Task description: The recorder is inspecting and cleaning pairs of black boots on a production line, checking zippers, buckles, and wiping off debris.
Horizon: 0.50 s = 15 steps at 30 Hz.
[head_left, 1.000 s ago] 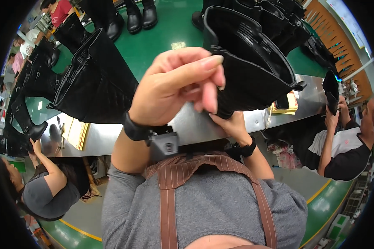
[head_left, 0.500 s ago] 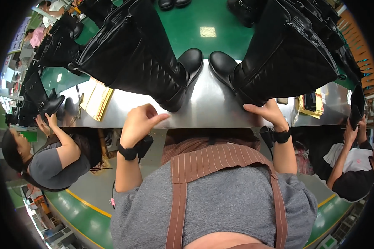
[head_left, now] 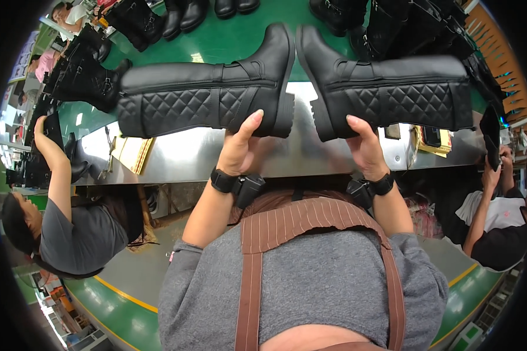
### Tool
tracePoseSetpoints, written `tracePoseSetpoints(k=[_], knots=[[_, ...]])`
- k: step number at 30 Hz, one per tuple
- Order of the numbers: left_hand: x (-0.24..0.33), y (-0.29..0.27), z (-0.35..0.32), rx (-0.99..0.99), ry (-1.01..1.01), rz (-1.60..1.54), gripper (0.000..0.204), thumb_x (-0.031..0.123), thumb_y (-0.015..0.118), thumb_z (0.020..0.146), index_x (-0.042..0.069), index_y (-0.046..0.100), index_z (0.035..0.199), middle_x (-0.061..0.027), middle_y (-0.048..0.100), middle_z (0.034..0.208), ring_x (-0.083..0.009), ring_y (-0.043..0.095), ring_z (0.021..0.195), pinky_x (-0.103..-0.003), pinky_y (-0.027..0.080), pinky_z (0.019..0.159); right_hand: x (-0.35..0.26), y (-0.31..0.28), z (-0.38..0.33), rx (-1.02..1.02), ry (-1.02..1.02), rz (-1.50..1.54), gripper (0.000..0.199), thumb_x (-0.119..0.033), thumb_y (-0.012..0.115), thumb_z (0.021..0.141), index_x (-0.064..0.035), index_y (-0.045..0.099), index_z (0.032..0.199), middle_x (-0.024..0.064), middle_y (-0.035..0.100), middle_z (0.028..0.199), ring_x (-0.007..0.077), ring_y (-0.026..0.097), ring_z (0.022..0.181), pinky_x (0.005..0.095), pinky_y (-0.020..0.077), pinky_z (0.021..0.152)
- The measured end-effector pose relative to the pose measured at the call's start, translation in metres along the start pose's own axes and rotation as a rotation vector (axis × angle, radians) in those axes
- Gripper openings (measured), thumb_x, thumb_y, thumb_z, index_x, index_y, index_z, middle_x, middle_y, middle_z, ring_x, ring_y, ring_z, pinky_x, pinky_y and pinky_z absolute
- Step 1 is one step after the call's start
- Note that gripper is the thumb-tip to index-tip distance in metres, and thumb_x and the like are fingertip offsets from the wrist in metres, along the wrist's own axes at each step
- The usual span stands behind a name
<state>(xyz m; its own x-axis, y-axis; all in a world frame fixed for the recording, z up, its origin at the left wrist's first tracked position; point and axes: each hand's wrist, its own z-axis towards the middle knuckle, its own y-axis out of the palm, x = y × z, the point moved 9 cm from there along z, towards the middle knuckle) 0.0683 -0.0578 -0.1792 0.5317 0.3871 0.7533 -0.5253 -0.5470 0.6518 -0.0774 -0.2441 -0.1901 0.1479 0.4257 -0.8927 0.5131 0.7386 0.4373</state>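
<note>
Two tall black boots with quilted shafts are held sideways over the steel table edge, soles facing each other and toes pointing away from me. My left hand [head_left: 240, 143] grips the left boot [head_left: 175, 102] near its heel and ankle, thumb on top, fingers hidden underneath. The right boot [head_left: 398, 96] is held the same way by my right hand [head_left: 367, 149], its thumb pressed on the ankle near the heel. The shafts stretch outward to left and right. A narrow gap separates the two soles.
Below the boots runs a shiny steel table edge [head_left: 310, 161], with a green surface [head_left: 228, 50] beyond it. Yellow paper stacks [head_left: 133, 153] lie left and right. More black boots [head_left: 386, 32] stand along the far side. A co-worker [head_left: 82, 231] works at left, another [head_left: 492, 216] at right.
Both boots have gone from standing tilted to lying sideways, quilted sides up. My left hand, free before, now grips the left boot. The left co-worker's arm has reached farther up.
</note>
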Motion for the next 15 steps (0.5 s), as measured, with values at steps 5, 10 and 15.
tracePoseSetpoints(k=[5,10,15], knots=[[0.003,0.032,0.001,-0.079,0.051,-0.104,0.04,0.025,0.058,0.094,0.002,0.054,0.126,-0.0081,0.061,0.121,-0.0195,0.058,0.112,-0.038,0.044,0.1,-0.006,0.039,0.005,-0.176,-0.044,0.35,0.037,-0.026,0.057,0.089,0.0022,0.063,0.112,0.0098,0.066,0.112,0.0206,0.061,0.106,0.0349,0.0418,0.099],[-0.004,0.034,-0.003,-0.138,0.023,-0.119,0.04,0.023,0.058,0.093,0.001,0.054,0.126,-0.0089,0.06,0.123,-0.0198,0.055,0.117,-0.038,0.04,0.105,0.001,0.039,0.004,-0.247,-0.019,0.285,0.038,-0.027,0.056,0.09,0.0022,0.063,0.113,0.01,0.065,0.114,0.0212,0.06,0.108,0.0363,0.0401,0.101],[-0.004,0.02,0.005,-0.041,0.136,0.05,0.036,0.008,0.065,0.087,0.002,0.058,0.122,-0.0065,0.062,0.115,-0.0174,0.059,0.107,-0.033,0.046,0.096,-0.006,0.025,0.011,-0.117,-0.196,0.056,0.027,-0.002,0.065,0.084,0.0013,0.064,0.11,0.007,0.066,0.106,0.0161,0.063,0.096,0.0293,0.0497,0.087]])
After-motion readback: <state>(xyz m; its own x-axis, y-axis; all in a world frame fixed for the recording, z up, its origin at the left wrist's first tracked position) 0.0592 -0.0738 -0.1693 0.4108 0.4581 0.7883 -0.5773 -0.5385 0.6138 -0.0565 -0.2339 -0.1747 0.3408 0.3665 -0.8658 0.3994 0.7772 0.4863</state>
